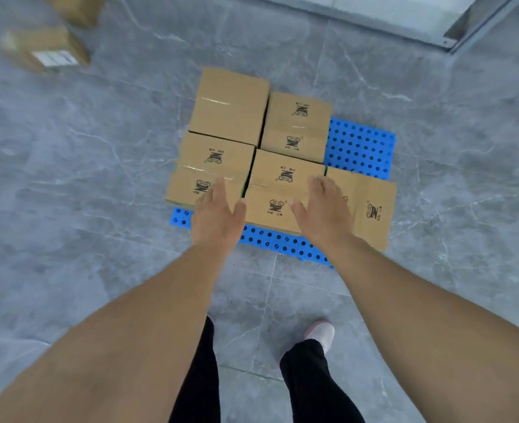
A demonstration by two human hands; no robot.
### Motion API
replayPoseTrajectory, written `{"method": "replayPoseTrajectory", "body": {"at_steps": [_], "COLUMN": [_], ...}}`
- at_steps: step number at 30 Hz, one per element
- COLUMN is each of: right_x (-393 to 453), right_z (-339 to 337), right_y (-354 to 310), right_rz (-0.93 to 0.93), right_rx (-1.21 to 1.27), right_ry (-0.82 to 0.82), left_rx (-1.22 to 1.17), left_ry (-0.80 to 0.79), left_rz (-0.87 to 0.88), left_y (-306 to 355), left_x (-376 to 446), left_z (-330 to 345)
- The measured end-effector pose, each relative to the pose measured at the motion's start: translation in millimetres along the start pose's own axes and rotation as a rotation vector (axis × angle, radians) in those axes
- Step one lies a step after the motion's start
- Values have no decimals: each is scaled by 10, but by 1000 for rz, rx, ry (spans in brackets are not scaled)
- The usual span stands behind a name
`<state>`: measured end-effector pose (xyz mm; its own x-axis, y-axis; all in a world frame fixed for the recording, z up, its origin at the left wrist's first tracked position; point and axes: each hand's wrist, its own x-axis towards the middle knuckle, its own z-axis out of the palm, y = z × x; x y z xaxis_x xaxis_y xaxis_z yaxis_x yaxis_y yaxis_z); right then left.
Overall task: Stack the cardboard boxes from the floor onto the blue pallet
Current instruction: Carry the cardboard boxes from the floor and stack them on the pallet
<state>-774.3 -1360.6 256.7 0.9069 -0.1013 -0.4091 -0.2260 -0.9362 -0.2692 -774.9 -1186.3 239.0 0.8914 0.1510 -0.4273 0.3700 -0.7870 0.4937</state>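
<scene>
Several brown cardboard boxes sit side by side on the blue perforated pallet (360, 145). Nearest me is the front middle box (278, 190), flanked by a front left box (212, 166) and a front right box (371, 206). Two more stand behind, the back left box (229, 105) and the back middle box (298, 123). My left hand (217, 213) hovers open over the gap between the front left and middle boxes. My right hand (322, 209) is open over the right side of the middle box. Neither hand holds anything.
Two more cardboard boxes lie on the grey marble floor at the far left, one with a white label (46, 48) and one at the top edge (78, 7). A metal door frame (453, 29) runs across the top right. My legs and a white shoe (321, 332) stand before the pallet.
</scene>
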Motion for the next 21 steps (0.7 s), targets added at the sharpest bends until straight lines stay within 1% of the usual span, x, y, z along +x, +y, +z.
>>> {"method": "replayPoseTrajectory", "body": {"at_steps": [6,10,14,21], "right_x": [-21,21,34,117], "right_z": [-211,-303,-395,-585], "right_y": [-1145,-2049,-2967,-4277], "right_rz": [-105,-162,-235,-426], "right_rx": [-46,-57,-57,-78], "right_ry": [23,55,86,53], "left_rx": [-42,-78,-56,-80], "left_ry": [103,164,236,377], "left_rz": [-33,-79,-82,-155], "left_y": [-516,-926,-1329,-1839], "left_x": [86,226,314,491], "left_z": [-1033,-1745,-2471,-3541]}}
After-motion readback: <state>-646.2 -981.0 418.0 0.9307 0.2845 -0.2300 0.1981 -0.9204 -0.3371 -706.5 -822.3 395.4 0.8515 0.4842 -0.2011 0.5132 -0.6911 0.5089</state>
